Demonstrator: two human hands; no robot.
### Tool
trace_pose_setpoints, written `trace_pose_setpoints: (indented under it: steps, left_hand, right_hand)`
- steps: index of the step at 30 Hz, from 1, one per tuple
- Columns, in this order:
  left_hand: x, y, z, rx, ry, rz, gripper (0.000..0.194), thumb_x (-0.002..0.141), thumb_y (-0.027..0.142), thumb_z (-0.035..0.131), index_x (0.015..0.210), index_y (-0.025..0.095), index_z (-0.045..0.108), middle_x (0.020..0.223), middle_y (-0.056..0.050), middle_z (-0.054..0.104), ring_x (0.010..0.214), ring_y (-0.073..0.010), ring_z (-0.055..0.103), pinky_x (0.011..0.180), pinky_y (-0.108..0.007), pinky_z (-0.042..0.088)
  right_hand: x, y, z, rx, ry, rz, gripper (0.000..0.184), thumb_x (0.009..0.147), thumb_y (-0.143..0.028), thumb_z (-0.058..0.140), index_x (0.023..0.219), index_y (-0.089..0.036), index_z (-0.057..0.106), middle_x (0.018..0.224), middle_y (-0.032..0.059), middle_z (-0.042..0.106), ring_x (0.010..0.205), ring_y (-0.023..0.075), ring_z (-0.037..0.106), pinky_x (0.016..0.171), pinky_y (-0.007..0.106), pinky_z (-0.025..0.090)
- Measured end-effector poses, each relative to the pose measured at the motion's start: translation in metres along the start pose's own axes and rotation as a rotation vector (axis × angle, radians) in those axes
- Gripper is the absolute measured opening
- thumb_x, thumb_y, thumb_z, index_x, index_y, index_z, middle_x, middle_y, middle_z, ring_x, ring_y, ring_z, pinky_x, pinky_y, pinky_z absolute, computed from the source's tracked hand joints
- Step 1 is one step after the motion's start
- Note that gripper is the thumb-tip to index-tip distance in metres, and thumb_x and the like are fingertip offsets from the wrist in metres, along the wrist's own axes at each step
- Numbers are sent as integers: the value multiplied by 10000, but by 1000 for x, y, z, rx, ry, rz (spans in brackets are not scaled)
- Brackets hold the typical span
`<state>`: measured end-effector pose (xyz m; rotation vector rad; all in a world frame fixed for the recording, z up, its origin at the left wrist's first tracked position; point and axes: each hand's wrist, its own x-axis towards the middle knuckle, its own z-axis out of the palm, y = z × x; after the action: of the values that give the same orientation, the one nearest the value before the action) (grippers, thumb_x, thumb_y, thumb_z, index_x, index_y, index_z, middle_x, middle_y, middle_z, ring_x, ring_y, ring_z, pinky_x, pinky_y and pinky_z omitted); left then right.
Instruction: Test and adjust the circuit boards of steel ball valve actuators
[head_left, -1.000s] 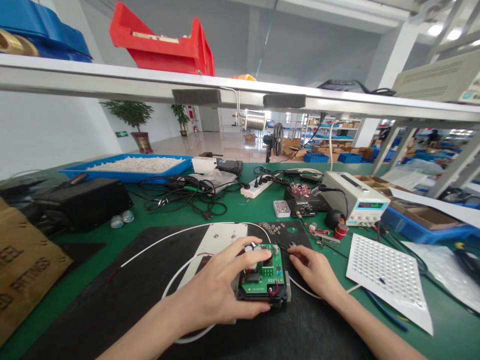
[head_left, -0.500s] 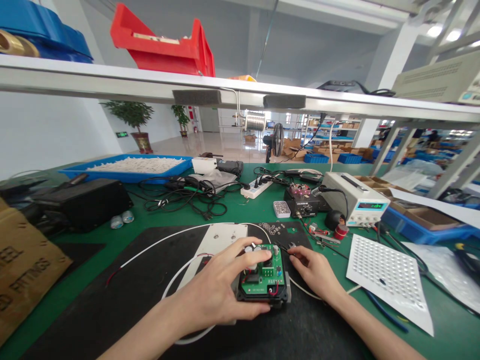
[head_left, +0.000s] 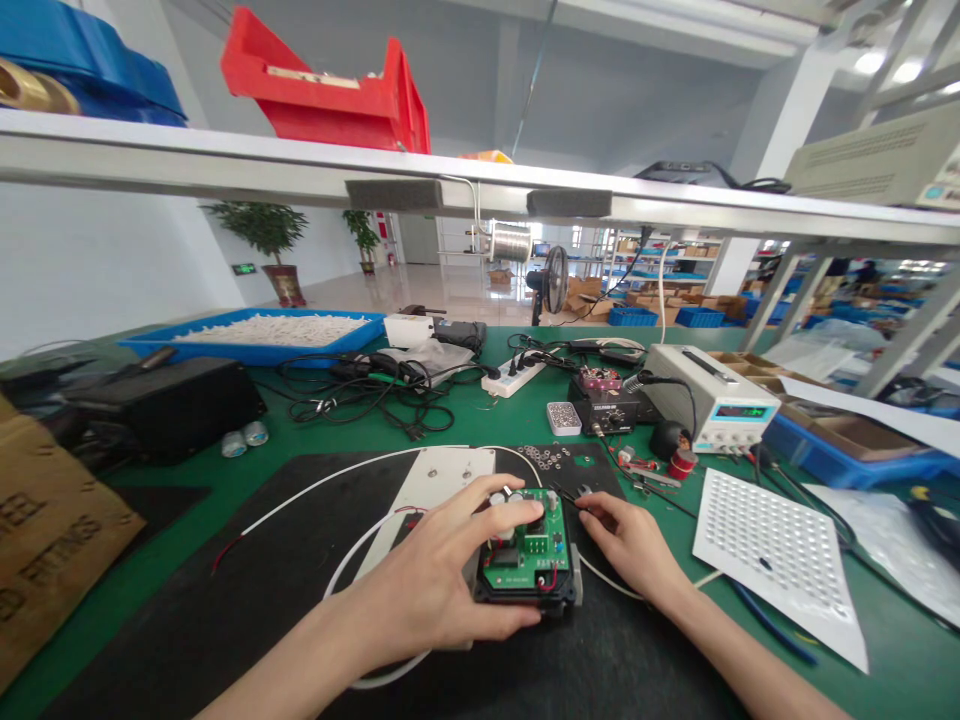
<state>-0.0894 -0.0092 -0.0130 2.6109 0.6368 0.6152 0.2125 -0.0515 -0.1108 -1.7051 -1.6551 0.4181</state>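
Note:
My left hand (head_left: 431,580) is wrapped round a black housing (head_left: 517,597) that carries a green circuit board (head_left: 529,568). Its thumb presses the near side, and its fingers reach over the board's top. Tall capacitors and a short red wire show on the board. Just right of the board, my right hand (head_left: 630,540) is closed in a pinch at a thin dark piece (head_left: 568,496), whose kind is too small to tell. A grey metal end shows beside those fingers. White cable (head_left: 337,565) loops around the housing, partly hidden by my left arm.
The black mat (head_left: 285,560) lies under the work, with a pale plate (head_left: 442,480) and several small rings (head_left: 544,457) behind. A power supply (head_left: 709,400), a soldering station (head_left: 611,410) and a white hole-patterned sheet (head_left: 780,560) stand or lie rightward. A shelf (head_left: 465,185) spans overhead.
Almost nothing differs. Both hands keep their places at the board, with at most a tiny shift of the right fingers.

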Motion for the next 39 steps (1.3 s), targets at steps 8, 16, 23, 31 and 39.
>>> trace_pose_setpoints:
  steps: [8, 16, 23, 31, 39]
  left_hand:
    - [1, -2, 1, 12, 11, 10, 799, 800, 457, 844, 1491, 391, 449, 1617, -88, 371, 1414, -311, 508, 1159, -466, 471]
    - [0, -2, 1, -1, -2, 2, 807, 799, 430, 847, 1493, 396, 435, 1623, -85, 351, 1421, -309, 494, 1170, -472, 460]
    - [0, 0, 0, -6, -2, 6, 800, 799, 423, 849, 1488, 393, 443, 1614, -87, 360, 1410, -309, 503, 1173, -477, 457]
    - [0, -1, 1, 2, -10, -6, 795, 805, 441, 842, 1490, 402, 440, 1617, -79, 355, 1413, -302, 498, 1166, -472, 465]
    - [-1, -1, 1, 4, -16, -9, 806, 816, 444, 830, 1503, 430, 409, 1629, -53, 332, 1432, -290, 477, 1173, -461, 457]
  right_hand:
    - [0, 0, 1, 1, -4, -3, 271, 979, -382, 543, 1113, -265, 747, 854, 14, 758, 741, 204, 683, 692, 305, 485]
    - [-1, 1, 0, -1, -4, -3, 259, 983, -374, 544, 1115, -269, 740, 845, 5, 747, 741, 202, 676, 687, 300, 471]
    - [0, -1, 0, -5, -2, -1, 264, 983, -377, 543, 1116, -266, 743, 840, 7, 744, 727, 200, 669, 680, 304, 464]
    - [0, 0, -1, -9, -4, -3, 258, 978, -362, 551, 1118, -264, 744, 846, 4, 749, 742, 198, 676, 698, 308, 465]
    - [0, -2, 0, -13, -8, -10, 266, 980, -371, 543, 1117, -265, 745, 845, 8, 752, 734, 201, 677, 690, 307, 464]
